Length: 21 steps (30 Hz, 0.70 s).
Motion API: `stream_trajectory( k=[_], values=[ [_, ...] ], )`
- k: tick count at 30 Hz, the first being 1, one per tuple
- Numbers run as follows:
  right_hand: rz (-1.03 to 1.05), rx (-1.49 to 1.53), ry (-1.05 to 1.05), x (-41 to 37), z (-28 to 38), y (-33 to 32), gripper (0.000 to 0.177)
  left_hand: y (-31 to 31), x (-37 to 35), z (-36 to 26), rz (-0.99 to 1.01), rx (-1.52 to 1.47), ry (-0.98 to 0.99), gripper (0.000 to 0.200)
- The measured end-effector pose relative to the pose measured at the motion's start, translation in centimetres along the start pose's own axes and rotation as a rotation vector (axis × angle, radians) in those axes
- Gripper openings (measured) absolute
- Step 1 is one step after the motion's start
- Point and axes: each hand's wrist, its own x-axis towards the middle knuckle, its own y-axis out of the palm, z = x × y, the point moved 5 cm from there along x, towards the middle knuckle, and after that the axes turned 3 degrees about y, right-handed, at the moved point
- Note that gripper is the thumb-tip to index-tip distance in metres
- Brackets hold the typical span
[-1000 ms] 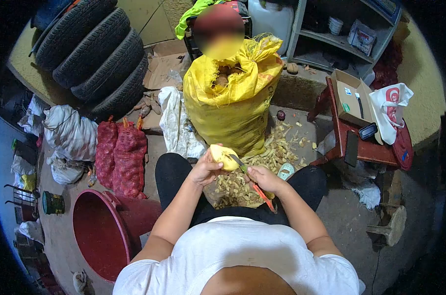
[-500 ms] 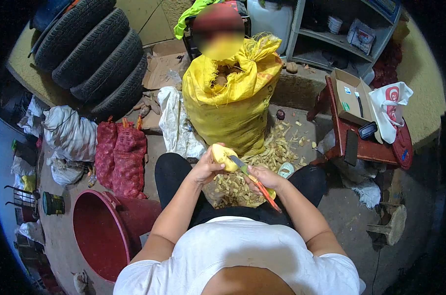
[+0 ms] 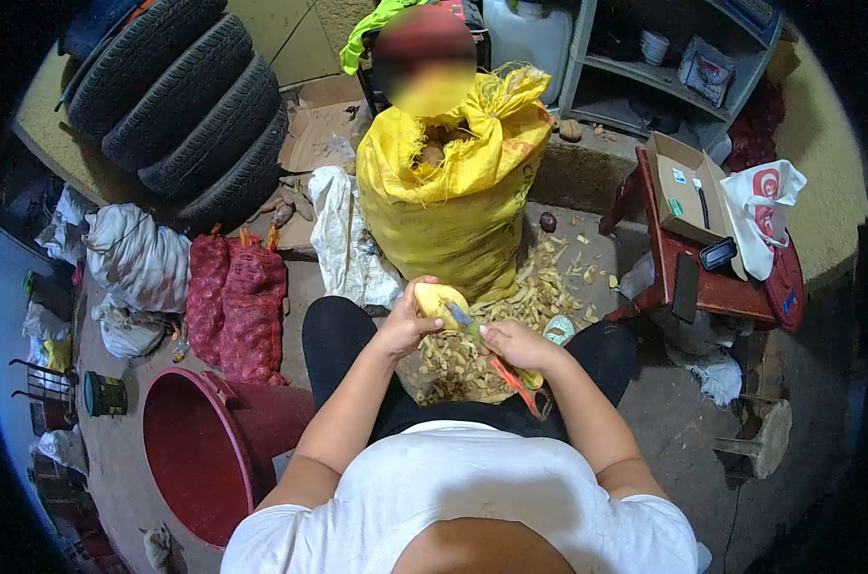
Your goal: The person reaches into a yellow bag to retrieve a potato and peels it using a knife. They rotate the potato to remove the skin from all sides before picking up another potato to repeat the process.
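Note:
Fingers of my left hand (image 3: 403,333) are wrapped round a pale yellow, peeled potato (image 3: 439,300) held above my lap. In my right hand (image 3: 516,344) is a knife (image 3: 461,316); its blade lies against the potato's right side. An orange part of the handle sticks out below my right palm. Beneath both hands, a thick scatter of peelings (image 3: 463,368) covers the floor between my legs. Just beyond stands a large yellow sack (image 3: 444,239), its mouth open on brownish produce that looks like potatoes.
At left are a tilted red tub (image 3: 193,450), red mesh sacks (image 3: 250,316), white sacks (image 3: 137,258) and stacked tyres (image 3: 190,105). On the right, a red stool (image 3: 664,277) bears a cardboard box (image 3: 688,196). A grey shelf (image 3: 659,81) stands behind.
The knife has shifted slightly against the potato, and its orange handle end now points more steeply down. Both hands stay at nearly the same spot.

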Motion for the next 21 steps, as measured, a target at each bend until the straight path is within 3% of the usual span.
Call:
stream_trajectory(
  k=[1,4,7,8,10,13,14,16,19,20,21],
  values=[
    [0.001,0.002,0.002,-0.1,0.0,-0.1,0.049,0.2,-0.1,-0.2,-0.001,0.000,-0.003,0.065],
    [0.367,0.670,0.298,-1.3,-0.2,0.0,0.046,1.0,-0.3,-0.6,0.055,-0.099,-0.045,0.064],
    [0.386,0.717,0.321,-1.4,-0.6,0.0,0.045,0.8,-0.1,0.1,0.102,-0.137,-0.093,0.063],
    [0.385,0.717,0.321,-1.4,-0.4,0.4,0.045,0.5,0.0,0.1,0.082,-0.014,-0.065,0.062],
    [-0.032,-0.341,0.076,-0.7,0.7,-0.6,0.041,0.1,0.1,0.3,0.058,0.107,-0.037,0.061],
    [-0.128,-0.399,0.042,-1.0,1.7,-0.5,0.036,-0.8,0.2,1.0,-0.036,0.186,-0.117,0.065],
    [-0.132,-0.397,0.043,-1.0,1.7,-0.6,0.036,-0.8,0.1,1.2,-0.024,0.068,-0.145,0.063],
    [-0.045,-0.066,0.141,-0.8,1.2,-0.8,0.035,-0.5,0.1,1.0,-0.011,-0.048,-0.172,0.060],
    [-0.039,-0.025,0.082,-1.0,2.0,-1.1,0.033,0.0,0.0,0.8,0.021,-0.207,-0.175,0.051],
    [-0.038,-0.027,0.082,-1.2,2.5,-1.2,0.033,0.0,0.0,0.7,0.007,-0.169,-0.168,0.049],
    [-0.106,-0.274,0.106,-1.4,3.4,-1.5,0.032,0.0,0.1,0.5,-0.007,-0.130,-0.162,0.047]
  ],
)
